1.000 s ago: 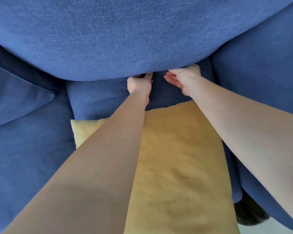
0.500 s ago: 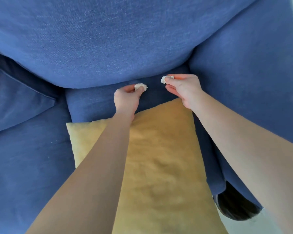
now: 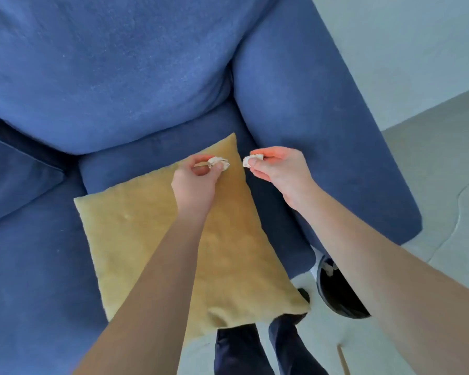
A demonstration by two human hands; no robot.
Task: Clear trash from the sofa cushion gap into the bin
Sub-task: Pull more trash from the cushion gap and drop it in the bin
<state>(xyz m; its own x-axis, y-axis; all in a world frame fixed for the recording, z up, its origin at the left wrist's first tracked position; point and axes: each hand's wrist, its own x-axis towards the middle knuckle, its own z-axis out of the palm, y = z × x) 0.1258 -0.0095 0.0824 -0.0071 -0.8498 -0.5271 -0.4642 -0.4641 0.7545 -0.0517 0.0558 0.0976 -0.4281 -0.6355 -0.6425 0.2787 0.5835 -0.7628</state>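
I see two small crumpled scraps of whitish paper, one in each hand. The left scrap (image 3: 218, 161) is pinched between the thumb and fingertips of the left hand (image 3: 198, 182), which hangs over the upper corner of the yellow throw pillow (image 3: 146, 226). The right scrap (image 3: 251, 160) is pinched the same way in the right hand (image 3: 278, 171), just off the pillow's upper right edge and over the blue seat cushion (image 3: 136, 165). The two scraps are near each other but apart, both lifted clear of the fabric.

The pillow lies flat on the blue sofa (image 3: 119, 63), one corner pointing at the back cushion, the opposite corner hanging past the seat's front edge. The sofa armrest (image 3: 322, 131) runs along the pillow's right side.

Below the pillow's right corner, on the pale floor (image 3: 431, 171), stands a dark round bin (image 3: 336, 299), partly hidden behind my right forearm. Something pale lies inside near its rim, perhaps another paper scrap (image 3: 328, 268); the view is too blurred to be sure. Dark trouser legs (image 3: 241, 350) show beneath the pillow's lowest corner.
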